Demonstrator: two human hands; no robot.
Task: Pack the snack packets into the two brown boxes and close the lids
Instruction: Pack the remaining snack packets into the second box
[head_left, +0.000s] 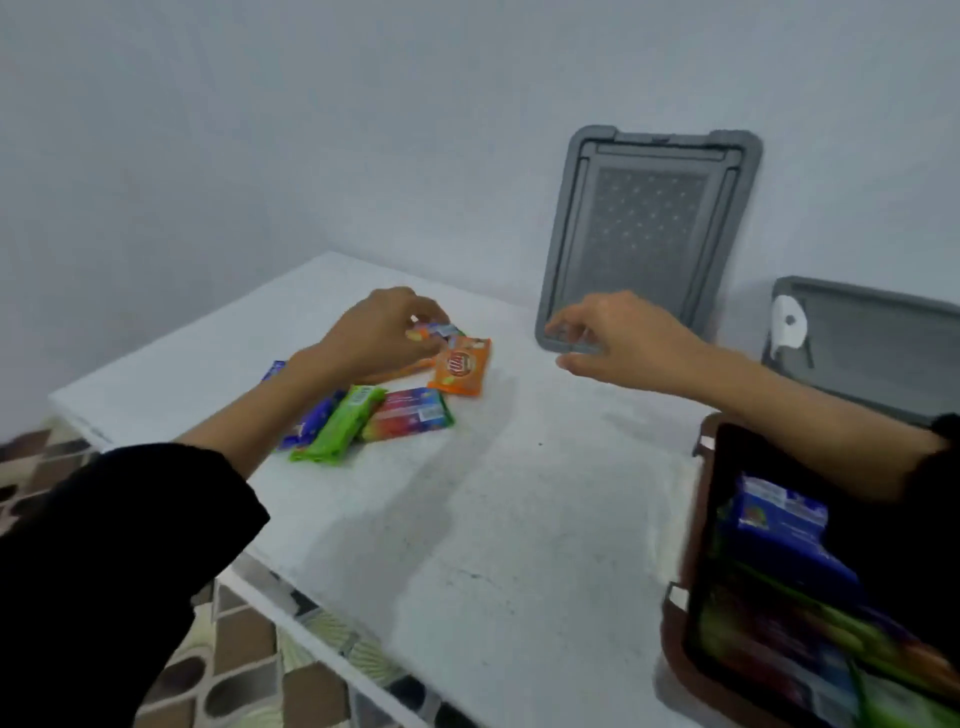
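Black-sleeved, the left hand (382, 332) pinches a small packet (434, 330) above the loose packets (363, 415) mid-table; better to gather several at once; the right hand (618, 338) hovers spread and empty; the brown box (696, 519), part-filled, runs off-frame, seemingly blurred; no second box shows.

Looks like a room in a home, not a shop or lab: plain painted wall (260, 130), white bench (493, 493) pushed into the corner, patterned floor tiles (249, 670) w/ brown & green shapes, grey plastic lid (649, 228) leaned on the wall
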